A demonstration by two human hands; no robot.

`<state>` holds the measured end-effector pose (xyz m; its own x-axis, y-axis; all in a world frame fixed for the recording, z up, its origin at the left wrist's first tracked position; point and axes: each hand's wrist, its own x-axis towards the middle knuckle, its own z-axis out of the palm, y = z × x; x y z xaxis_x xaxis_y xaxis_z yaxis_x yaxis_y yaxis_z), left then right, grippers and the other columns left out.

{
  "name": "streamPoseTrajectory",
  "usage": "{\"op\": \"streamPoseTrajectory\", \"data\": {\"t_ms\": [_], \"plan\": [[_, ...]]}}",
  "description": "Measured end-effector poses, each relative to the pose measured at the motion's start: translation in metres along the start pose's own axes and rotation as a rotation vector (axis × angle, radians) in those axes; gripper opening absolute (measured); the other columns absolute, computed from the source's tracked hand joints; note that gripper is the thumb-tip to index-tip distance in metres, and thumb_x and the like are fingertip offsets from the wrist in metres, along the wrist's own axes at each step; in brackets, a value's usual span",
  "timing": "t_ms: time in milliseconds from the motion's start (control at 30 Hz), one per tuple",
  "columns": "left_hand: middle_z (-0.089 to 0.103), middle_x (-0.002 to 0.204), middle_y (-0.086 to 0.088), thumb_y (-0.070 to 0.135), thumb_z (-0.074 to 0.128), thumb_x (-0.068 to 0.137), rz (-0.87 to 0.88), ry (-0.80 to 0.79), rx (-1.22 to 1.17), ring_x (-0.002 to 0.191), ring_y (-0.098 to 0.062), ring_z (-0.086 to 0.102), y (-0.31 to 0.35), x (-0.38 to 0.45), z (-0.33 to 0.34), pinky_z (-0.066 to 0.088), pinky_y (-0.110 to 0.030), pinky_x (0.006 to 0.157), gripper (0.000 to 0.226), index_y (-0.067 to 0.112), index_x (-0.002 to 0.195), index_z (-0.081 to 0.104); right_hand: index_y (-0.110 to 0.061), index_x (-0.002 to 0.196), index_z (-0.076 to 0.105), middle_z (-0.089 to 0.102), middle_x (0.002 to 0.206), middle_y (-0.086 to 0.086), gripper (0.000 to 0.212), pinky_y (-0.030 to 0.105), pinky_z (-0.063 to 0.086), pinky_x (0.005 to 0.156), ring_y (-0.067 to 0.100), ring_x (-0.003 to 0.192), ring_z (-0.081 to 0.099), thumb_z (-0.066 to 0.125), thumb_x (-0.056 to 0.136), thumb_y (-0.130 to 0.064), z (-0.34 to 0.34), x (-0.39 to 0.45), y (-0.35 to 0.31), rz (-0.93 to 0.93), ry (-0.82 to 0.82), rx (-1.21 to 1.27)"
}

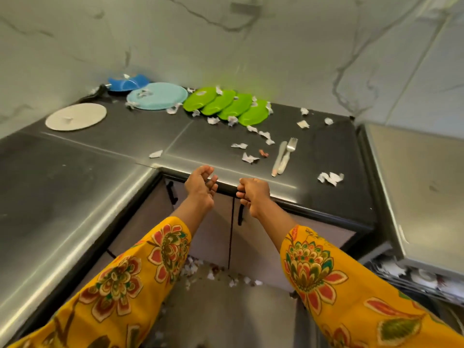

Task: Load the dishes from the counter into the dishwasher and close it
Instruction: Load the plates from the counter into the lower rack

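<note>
Left hand (pixel 200 187): loosely curled, empty, at counter (pixel 100 146) front edge.
Right hand (pixel 252 194): fisted, empty.
Plates (pixel 226 105): 4 green, back edge.

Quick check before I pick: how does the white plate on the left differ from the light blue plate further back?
The white plate is off-white and lies alone near the left wall; the light blue plate is pale blue and lies further back, between the dark blue dish and the row of green plates. Torn paper lies around the light blue plate's edge; the white one's surroundings are bare. Both are round, flat and carry paper scraps.

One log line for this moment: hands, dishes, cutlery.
hands: left open, right shut, empty | plates: on counter | fork: on counter
</note>
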<state>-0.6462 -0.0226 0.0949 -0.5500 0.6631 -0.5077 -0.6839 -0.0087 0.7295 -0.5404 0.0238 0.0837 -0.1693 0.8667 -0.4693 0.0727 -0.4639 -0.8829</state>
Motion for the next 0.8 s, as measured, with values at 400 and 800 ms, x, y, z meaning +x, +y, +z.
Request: {"op": "streamPoseTrajectory", "data": {"t_ms": [400,800], "plan": [[0.062,0.082,0.007,0.019,0.053,0.089,0.084,0.128,-0.088,0.076,-0.012,0.058,0.098,0.054,-0.075,0.042,-0.024,0.068,0.015,0.019,0.075,0.060,-0.015,0.071,0.053,0.050,0.064,0.002,0.017,0.021,0.030,0.047,0.012,0.051,0.043,0.052,0.088,-0.011,0.133,0.015,-0.019,-0.019,-0.121,-0.055],[0.063,0.091,0.003,0.023,0.061,0.088,0.166,0.322,-0.173,0.096,-0.015,0.059,0.154,0.131,-0.139,0.040,-0.023,0.069,0.005,0.018,0.089,0.059,-0.013,0.072,0.054,0.048,0.061,0.002,0.015,0.021,0.025,0.043,0.011,0.046,0.039,0.052,0.087,-0.010,0.239,0.071,-0.034,0.018,-0.296,-0.120]]}}
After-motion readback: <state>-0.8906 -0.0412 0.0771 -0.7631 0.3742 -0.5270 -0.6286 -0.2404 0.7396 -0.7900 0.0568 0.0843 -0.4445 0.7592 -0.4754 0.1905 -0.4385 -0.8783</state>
